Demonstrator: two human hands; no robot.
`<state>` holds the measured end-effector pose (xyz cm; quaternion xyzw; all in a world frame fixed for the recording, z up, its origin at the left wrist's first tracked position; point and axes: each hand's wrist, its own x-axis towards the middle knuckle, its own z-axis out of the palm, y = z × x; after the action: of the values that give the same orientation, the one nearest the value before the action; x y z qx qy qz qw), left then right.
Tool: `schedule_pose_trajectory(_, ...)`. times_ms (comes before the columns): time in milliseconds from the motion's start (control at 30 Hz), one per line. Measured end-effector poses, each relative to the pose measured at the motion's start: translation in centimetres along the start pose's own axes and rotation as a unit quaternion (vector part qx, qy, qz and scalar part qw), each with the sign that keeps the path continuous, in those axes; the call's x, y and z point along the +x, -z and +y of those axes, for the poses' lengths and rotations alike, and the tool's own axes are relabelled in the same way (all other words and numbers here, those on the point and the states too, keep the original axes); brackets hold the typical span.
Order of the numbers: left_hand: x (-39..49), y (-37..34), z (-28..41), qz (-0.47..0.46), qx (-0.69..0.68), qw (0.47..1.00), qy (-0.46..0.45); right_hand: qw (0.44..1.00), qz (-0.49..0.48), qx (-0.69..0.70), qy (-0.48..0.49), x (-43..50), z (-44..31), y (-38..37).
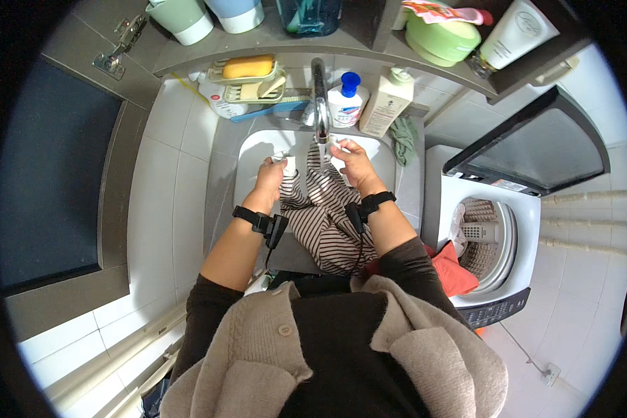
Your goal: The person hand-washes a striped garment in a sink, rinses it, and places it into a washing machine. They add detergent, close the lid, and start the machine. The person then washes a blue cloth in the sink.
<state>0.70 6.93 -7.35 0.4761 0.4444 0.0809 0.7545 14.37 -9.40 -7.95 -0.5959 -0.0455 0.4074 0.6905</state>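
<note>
A striped garment (326, 224) hangs over the front edge of a white washbasin (251, 157), its upper part spread inside the bowl. My left hand (273, 177) pinches a white edge of the cloth at the left of the bowl. At the right, my right hand (354, 161) grips another white part of it, just beside the tap spout. Water runs from the chrome tap (320, 99) onto the stripes between my hands. Both wrists wear black straps with small devices.
Behind the basin stand a blue-capped bottle (347, 104), a pump bottle (389, 102), soap dishes (256, 91) and a blue brush (271, 111). A green cloth (404, 138) lies at the right rim. An open top-loading washing machine (525, 209) stands right, with red fabric (452, 271) over its edge. A shelf (292, 49) overhangs the tap.
</note>
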Motion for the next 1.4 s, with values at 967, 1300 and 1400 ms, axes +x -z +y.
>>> schedule_pose_trajectory(967, 0.0, -7.8, -0.5, -0.099, -0.107, 0.988, 0.044, 0.949, 0.016, -0.279, 0.149, -1.0, -0.4, -5.6)
schedule_pose_trajectory(1300, 0.1, -6.1, 0.1, -0.15, -0.103, 0.983, 0.019, 0.962, 0.055, -0.198, 0.179, -1.9, 0.9, -4.7)
schedule_pose_trajectory(1400, -0.5, -5.1, 1.1, -0.234, -0.194, 0.952, 0.027, 0.97, -0.041, -0.182, 0.156, -2.4, 1.0, -3.3)
